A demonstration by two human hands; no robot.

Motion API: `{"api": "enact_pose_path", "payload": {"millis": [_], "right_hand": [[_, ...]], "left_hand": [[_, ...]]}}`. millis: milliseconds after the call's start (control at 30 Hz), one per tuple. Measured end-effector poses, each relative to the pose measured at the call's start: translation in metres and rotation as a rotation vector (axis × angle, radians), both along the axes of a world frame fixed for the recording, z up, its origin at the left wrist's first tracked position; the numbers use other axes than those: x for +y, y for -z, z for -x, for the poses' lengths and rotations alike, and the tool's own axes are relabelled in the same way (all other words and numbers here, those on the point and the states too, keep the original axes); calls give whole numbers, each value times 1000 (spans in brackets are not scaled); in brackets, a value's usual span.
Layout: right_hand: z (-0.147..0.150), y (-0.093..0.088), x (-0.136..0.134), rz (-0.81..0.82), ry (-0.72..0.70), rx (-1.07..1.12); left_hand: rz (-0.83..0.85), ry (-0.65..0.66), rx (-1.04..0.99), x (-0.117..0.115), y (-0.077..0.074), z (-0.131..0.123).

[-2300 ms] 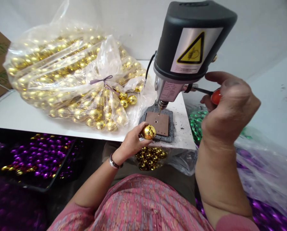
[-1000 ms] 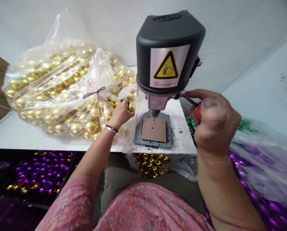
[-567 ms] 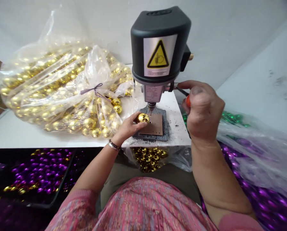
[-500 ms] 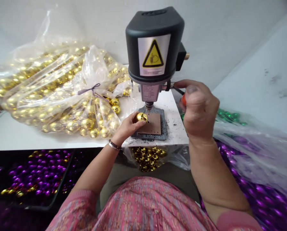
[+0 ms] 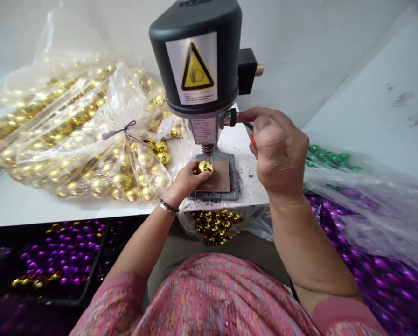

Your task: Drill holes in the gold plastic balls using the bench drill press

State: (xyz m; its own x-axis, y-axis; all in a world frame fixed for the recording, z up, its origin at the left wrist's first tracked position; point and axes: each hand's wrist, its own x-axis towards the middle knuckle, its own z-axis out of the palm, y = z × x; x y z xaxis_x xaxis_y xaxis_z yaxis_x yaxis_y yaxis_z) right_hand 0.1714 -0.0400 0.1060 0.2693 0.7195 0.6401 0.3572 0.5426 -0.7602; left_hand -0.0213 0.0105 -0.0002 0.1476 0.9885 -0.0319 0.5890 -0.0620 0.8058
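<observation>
Between the thumb and fingers of my left hand (image 5: pixel 190 180) is a shiny gold ball (image 5: pixel 205 167) with dark marks on it. It is held over the brown board (image 5: pixel 221 179) on the base of a small drill press (image 5: pixel 198 60), right by the drill bit. Whether the bit touches the ball I cannot tell. My right hand (image 5: pixel 277 151) is closed on the press's feed lever, whose orange-red knob (image 5: pixel 254 140) shows only in part. One finger reaches along the lever toward its hub (image 5: pixel 231 117).
A tied clear bag of gold balls (image 5: pixel 76 140) fills the table's left side. Dark shavings (image 5: pixel 244 179) litter the tabletop by the base. Below the edge hangs a bag of gold pieces (image 5: pixel 218 226). Purple balls fill a black tray (image 5: pixel 58 298); green balls (image 5: pixel 331 156) lie at right.
The view has shifted, so the press sits further left and higher. The gold ball is now closer to the drill bit. My right hand keeps its hold on the lever.
</observation>
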Motion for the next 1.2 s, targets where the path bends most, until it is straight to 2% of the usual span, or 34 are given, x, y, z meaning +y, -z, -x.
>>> {"api": "enact_pose_path", "payload": {"millis": [167,400,633,833,1000,1200], "right_hand": [[0,1,0,0,-27,19],[1,-2,-4,33,-57,63],[-9,-14,-16,206,-108,-24],[-2,-1,-21,258,-54,32],[11,6,-20,175,95,55],[12,26,-14,49,144,-23]], "left_hand": [[-10,37,90,-3,-7,-9],[27,40,59,-3,-3,-14],[55,89,27,-3,0,-15],[5,88,54,-6,0,-15],[20,82,49,-5,2,-15],[4,88,31,-7,3,-15]]}}
